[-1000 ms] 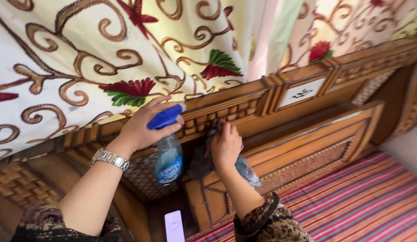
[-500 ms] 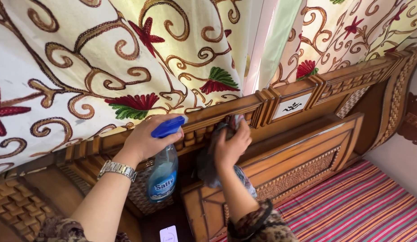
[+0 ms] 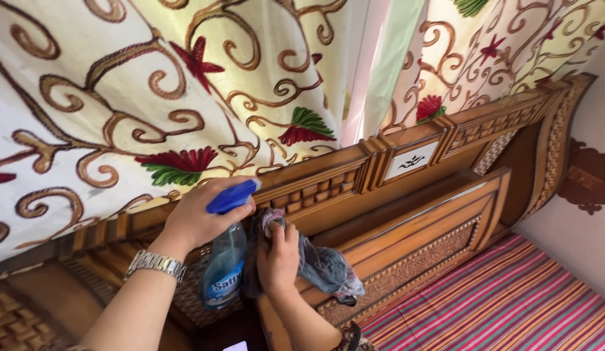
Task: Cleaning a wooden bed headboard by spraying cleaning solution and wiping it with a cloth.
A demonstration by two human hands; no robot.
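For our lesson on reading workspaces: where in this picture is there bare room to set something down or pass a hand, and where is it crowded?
Free: the striped mattress below the carved headboard, and the headboard's right stretch towards the wall. Crowded: the left part, where the left hand holds the spray bottle beside the right hand pressing a cloth, with the curtain hanging close above.
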